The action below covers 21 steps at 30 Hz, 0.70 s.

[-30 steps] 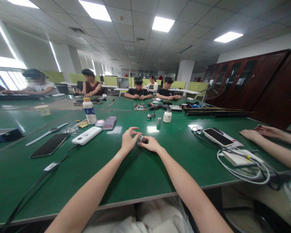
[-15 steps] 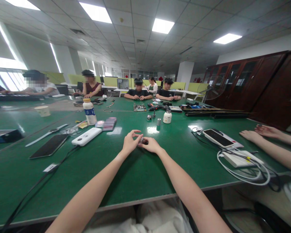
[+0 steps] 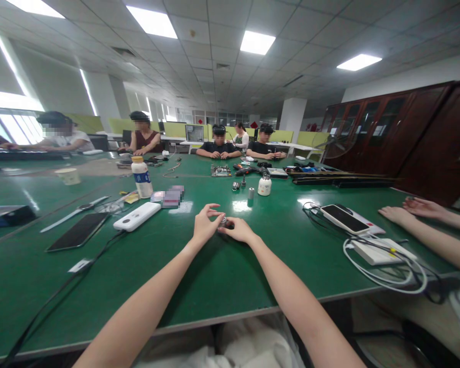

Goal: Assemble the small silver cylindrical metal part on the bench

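Over the green table (image 3: 214,286), near its middle, my left hand (image 3: 206,223) and my right hand (image 3: 239,229) meet around a small silvery metal part (image 3: 224,221). The thumb and fingers of each hand close on it from either side; much of the part is hidden by the fingertips. A small grey metal cylinder (image 3: 251,193) stands upright just beyond my right hand. Beside it is a white jar (image 3: 264,185). Small dark metal pieces (image 3: 236,186) lie behind the cylinder.
At left are a white power bank (image 3: 137,216), a dark tablet (image 3: 77,232), and a bottle (image 3: 141,179). At right lie a phone (image 3: 345,219), cables and a white box (image 3: 383,250), near another person's hands (image 3: 398,214). Other people sit across the table.
Both hands stay almost in place. The fingers of my left hand have shifted slightly, and a bit more of the metal part's top shows between the hands.
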### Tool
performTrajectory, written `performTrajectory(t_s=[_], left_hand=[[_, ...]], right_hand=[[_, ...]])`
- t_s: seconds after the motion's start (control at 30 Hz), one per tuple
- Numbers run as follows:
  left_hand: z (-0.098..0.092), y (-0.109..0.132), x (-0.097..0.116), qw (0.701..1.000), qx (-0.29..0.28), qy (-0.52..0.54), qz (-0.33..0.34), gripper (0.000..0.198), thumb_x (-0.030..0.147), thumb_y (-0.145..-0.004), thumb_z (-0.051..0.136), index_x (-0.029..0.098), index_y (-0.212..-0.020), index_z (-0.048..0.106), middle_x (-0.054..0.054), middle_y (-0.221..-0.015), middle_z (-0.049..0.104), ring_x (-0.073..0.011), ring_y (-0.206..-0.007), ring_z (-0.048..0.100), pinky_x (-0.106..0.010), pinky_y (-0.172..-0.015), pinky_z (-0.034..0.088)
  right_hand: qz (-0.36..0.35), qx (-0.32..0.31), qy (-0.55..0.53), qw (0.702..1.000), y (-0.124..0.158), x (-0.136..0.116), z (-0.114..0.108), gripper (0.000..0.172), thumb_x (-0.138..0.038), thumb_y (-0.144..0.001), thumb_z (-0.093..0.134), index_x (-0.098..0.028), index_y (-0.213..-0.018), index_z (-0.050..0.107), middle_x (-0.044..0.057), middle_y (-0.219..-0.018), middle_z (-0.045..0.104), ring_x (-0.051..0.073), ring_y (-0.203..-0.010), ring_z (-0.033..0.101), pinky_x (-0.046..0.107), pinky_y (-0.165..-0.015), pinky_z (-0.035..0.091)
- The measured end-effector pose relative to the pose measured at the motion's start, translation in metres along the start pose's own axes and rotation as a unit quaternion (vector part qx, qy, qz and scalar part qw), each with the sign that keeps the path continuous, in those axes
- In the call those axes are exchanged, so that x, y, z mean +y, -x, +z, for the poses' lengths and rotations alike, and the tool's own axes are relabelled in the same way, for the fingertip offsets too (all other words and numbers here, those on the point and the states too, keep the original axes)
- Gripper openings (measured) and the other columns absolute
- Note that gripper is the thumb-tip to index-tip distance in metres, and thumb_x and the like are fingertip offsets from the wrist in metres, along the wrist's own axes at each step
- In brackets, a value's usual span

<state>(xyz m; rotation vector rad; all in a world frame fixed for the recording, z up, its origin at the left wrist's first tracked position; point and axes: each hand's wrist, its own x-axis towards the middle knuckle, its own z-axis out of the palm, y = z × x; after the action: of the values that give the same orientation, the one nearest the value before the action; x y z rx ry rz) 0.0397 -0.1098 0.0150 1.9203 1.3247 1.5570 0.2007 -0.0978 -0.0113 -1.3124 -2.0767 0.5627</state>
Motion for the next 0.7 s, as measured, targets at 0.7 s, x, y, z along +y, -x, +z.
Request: performTrajectory(t_s=[0.7], left_hand=[[-0.008,-0.007,-0.018,0.997,0.016,-0.062,-0.036,0.025,0.037,-0.08,0.068,0.024,-0.101,0.064,-0.005,-0.089,0.08,-0.025,-0.099,0.072,-0.039,-0.093,0.049]], right_hand=[[-0.004,-0.006,-0.02,1.0,0.0,0.0,0.0,0.037,-0.047,-0.08,0.072,-0.024,-0.109,0.071,0.003,-0.095,0.074,0.02,-0.088,0.067,0.03,-0.08,0.049]])
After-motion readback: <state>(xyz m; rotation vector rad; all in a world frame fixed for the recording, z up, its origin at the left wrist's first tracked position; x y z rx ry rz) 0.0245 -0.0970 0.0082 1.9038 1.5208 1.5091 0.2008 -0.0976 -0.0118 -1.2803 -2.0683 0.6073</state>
